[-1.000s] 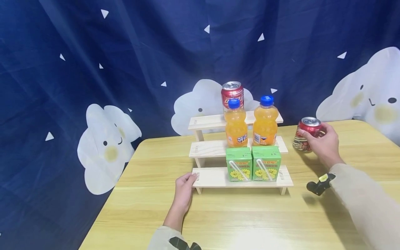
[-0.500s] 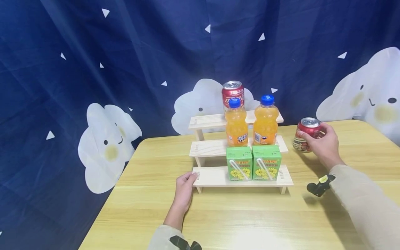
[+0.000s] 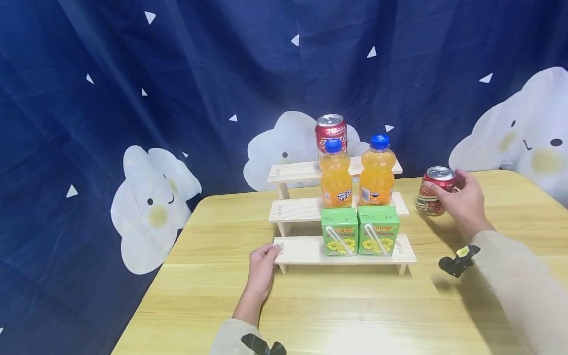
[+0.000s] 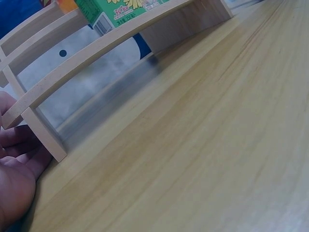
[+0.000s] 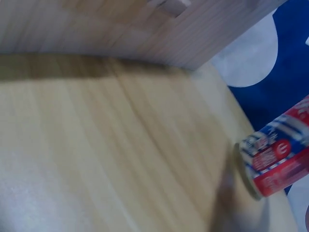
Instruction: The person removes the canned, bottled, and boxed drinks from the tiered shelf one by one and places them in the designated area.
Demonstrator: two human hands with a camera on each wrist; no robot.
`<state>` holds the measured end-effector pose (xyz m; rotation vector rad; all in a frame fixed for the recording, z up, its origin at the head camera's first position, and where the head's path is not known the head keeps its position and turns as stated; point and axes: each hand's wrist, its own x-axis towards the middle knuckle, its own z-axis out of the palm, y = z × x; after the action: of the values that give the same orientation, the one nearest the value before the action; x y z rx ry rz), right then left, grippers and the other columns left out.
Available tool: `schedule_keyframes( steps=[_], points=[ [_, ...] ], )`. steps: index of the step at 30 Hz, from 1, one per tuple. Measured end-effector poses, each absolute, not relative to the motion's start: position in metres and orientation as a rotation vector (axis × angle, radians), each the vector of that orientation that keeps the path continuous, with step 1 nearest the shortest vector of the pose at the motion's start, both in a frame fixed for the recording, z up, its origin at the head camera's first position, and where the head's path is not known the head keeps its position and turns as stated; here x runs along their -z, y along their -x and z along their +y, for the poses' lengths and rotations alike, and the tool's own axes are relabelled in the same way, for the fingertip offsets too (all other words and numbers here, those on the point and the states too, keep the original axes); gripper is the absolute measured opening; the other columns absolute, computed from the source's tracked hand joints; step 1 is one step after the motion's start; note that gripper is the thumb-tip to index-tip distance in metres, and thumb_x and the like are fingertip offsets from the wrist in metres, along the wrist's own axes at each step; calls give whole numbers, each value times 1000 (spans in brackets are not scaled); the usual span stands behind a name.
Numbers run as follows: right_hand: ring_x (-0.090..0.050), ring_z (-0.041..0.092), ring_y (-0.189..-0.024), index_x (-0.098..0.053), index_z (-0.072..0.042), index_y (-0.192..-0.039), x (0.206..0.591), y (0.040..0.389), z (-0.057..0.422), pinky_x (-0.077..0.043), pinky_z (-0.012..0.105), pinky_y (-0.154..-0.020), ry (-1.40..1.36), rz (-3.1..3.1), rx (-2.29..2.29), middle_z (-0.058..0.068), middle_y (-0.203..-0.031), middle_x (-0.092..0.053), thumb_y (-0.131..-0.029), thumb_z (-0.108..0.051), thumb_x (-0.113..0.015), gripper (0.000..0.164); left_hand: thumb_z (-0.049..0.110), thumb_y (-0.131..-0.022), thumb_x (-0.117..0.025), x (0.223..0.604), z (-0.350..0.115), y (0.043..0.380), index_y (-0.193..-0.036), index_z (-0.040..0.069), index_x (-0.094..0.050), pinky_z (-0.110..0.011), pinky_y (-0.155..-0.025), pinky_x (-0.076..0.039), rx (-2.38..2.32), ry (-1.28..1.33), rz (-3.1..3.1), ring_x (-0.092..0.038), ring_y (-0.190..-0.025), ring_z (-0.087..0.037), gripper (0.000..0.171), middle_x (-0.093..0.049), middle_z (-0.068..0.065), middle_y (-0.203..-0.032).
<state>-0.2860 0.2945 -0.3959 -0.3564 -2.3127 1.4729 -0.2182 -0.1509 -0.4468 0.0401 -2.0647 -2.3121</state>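
Observation:
On the right of the head view, my right hand [image 3: 466,204] holds a red soda can [image 3: 437,192], its thumb across the can's front and its fingers on the far side. The right wrist view shows the can's lower part [image 5: 275,159] beside its shadow. My left hand [image 3: 263,266] pinches the left end of the lowest board of a three-step wooden rack [image 3: 297,250], thumb on top. From the left wrist, curled fingers [image 4: 21,145] show beneath that board, behind its leg.
Two green drink cartons [image 3: 339,231] stand on the lowest step. Two orange soda bottles [image 3: 377,177] are on the middle one, and another red can [image 3: 330,133] on the top. A blue cloud-patterned curtain [image 3: 222,74] hangs behind the wooden table [image 3: 199,296].
My right wrist and forearm have shifted slightly to the right, while the can stays in nearly the same place. The left hand keeps its place on the rack.

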Motion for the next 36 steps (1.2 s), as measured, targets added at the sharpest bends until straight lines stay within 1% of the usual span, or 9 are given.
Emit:
schedule_keyframes(
  steps=[4, 6, 7, 11, 16, 19, 23, 26, 36],
  points=[
    [-30, 34, -135, -16, -7, -150, 384, 285, 294, -24, 47, -114, 338, -2296, -1481, 20, -151, -28, -82, -49, -66, 94, 8, -94, -49, 446, -151, 218, -112, -19, -55, -22, -80, -55, 2307, -43, -2069, -63, -85, -11, 33, -63, -16, -100],
    [-30, 33, -135, -18, -8, -150, 376, 286, 292, -24, 45, -115, 335, -2296, -1467, 19, -151, -29, -82, -49, -66, 93, 8, -94, -49, 446, -151, 218, -112, -19, -55, -22, -79, -55, 2306, -46, -2067, -63, -84, -10, 33, -63, -15, -99],
    [-29, 34, -136, -18, -6, -149, 372, 286, 291, -22, 47, -115, 319, -2299, -1464, 19, -151, -28, -82, -49, -65, 93, 8, -94, -49, 446, -151, 218, -112, -19, -55, -22, -79, -55, 2306, -47, -2065, -63, -84, -10, 33, -63, -15, -99],
    [-29, 30, -138, -22, -5, -148, 352, 286, 286, -22, 43, -116, 304, -2281, -1452, 18, -151, -30, -83, -48, -65, 89, 8, -93, -49, 447, -150, 218, -112, -19, -55, -22, -79, -55, 2311, -54, -2058, -64, -84, -10, 33, -63, -15, -99],
    [-27, 25, -140, -23, -11, -149, 319, 287, 275, -22, 39, -117, 266, -2282, -1477, 13, -152, -29, -83, -51, -63, 87, 8, -93, -50, 447, -150, 218, -111, -18, -56, -22, -79, -55, 2304, -63, -2069, -63, -84, -11, 32, -63, -14, -99],
    [-28, 21, -140, -23, -16, -150, 294, 287, 266, -24, 38, -116, 231, -2283, -1538, 7, -153, -29, -84, -51, -62, 85, 9, -93, -51, 446, -150, 218, -110, -18, -57, -22, -78, -55, 2296, -64, -2068, -63, -84, -11, 32, -63, -15, -99],
    [-30, 15, -139, -26, -20, -149, 262, 285, 251, -24, 33, -116, 144, -2239, -1665, 0, -151, -33, -84, -46, -64, 79, 9, -93, -51, 446, -149, 218, -108, -19, -57, -21, -77, -55, 2296, -53, -2060, -63, -83, -11, 32, -63, -14, -97],
    [-32, 14, -138, -29, -20, -148, 243, 283, 239, -24, 31, -115, 60, -2212, -1728, -1, -149, -36, -85, -41, -66, 77, 8, -93, -51, 446, -150, 219, -108, -19, -57, -22, -77, -55, 2303, -56, -2056, -63, -82, -10, 32, -63, -12, -95],
    [-36, 16, -136, -32, -22, -146, 203, 272, 194, -26, 36, -115, -119, -2253, -1717, 2, -148, -37, -85, -42, -66, 73, 9, -94, -51, 447, -150, 219, -111, -18, -56, -24, -83, -55, 2312, -61, -2066, -64, -87, -12, 32, -62, -18, -103]
  ],
)
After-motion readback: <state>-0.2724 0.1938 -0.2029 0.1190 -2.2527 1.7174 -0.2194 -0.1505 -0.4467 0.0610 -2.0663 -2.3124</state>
